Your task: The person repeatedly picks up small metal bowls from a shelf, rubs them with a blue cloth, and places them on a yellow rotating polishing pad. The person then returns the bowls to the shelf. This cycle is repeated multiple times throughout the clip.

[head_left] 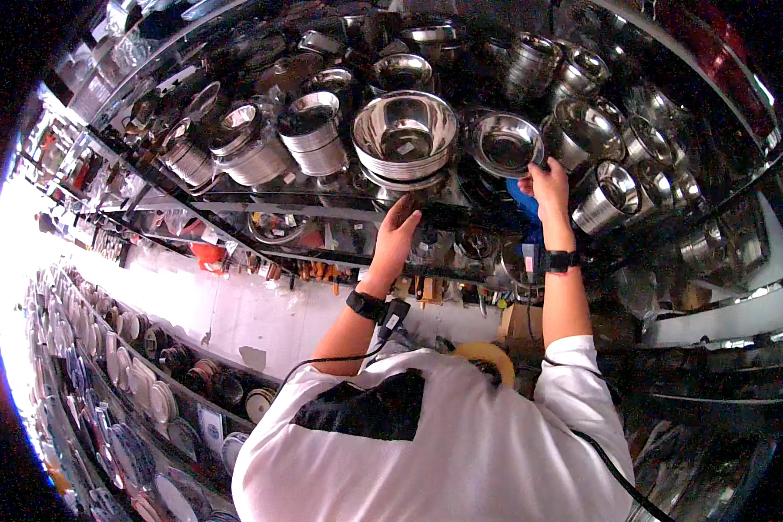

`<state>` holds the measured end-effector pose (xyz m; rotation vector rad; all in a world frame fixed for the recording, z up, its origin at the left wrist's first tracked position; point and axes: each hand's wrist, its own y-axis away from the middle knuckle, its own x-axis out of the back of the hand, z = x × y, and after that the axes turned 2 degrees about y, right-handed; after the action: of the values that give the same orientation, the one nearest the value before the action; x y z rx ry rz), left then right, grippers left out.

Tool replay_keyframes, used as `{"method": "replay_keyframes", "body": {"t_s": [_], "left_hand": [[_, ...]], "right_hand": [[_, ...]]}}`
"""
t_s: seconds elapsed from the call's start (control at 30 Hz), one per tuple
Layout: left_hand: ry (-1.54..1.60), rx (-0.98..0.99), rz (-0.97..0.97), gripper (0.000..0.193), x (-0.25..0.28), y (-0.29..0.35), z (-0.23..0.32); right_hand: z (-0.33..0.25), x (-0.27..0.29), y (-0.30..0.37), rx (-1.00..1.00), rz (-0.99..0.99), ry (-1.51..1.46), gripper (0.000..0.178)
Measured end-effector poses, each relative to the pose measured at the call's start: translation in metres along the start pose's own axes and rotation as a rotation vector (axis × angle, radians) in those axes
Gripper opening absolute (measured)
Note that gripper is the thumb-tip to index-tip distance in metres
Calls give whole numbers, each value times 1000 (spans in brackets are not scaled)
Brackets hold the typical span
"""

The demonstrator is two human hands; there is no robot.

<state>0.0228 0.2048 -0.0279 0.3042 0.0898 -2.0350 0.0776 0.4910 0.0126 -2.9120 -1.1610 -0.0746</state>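
Note:
My right hand (549, 193) pinches the near right rim of a shallow shiny metal bowl (506, 146), tilted toward me above the shelf. Something blue (524, 198) shows just below that hand. My left hand (397, 237) is at the shelf's front edge (322, 210), below a stack of large steel bowls (405, 130). Its thumb stands apart from the fingers, and I see nothing in it; the fingertips are partly in shadow. A black band with a cable circles my left wrist, and another black band is on the right one.
Stacks of steel cups (311, 135) stand left of the large bowls. More steel bowls and pots (607, 198) crowd the right side. Below hangs a lower shelf with wooden-handled tools (326, 271). Plates line racks (161, 400) at lower left. A roll of yellowish tape (487, 355) is near my chest.

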Motion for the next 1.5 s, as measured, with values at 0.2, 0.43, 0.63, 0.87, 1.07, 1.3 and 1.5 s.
{"method": "replay_keyframes", "body": {"t_s": [0.2, 0.43, 0.63, 0.87, 1.07, 1.3, 1.5], "left_hand": [[38, 56, -103, 57, 10, -1, -2], [12, 23, -112, 57, 20, -10, -21], [-152, -32, -125, 56, 13, 1, -2], [-108, -59, -183, 56, 15, -3, -14], [-320, -158, -135, 43, 9, 2, -9], [-364, 47, -766, 21, -39, -1, -30], [-435, 629, -1130, 21, -28, -3, -140]], "right_hand": [[-4, -19, -40, -39, 12, 88, 35], [-6, -40, -56, -74, 7, 168, 56], [16, -40, -81, -92, -12, 238, 18], [6, -32, -64, -95, -115, 371, 19], [-51, -17, 68, 280, -355, 6, 29], [141, 50, 201, -327, -405, 105, 21], [371, 95, 390, -299, 55, 811, 13]]}}
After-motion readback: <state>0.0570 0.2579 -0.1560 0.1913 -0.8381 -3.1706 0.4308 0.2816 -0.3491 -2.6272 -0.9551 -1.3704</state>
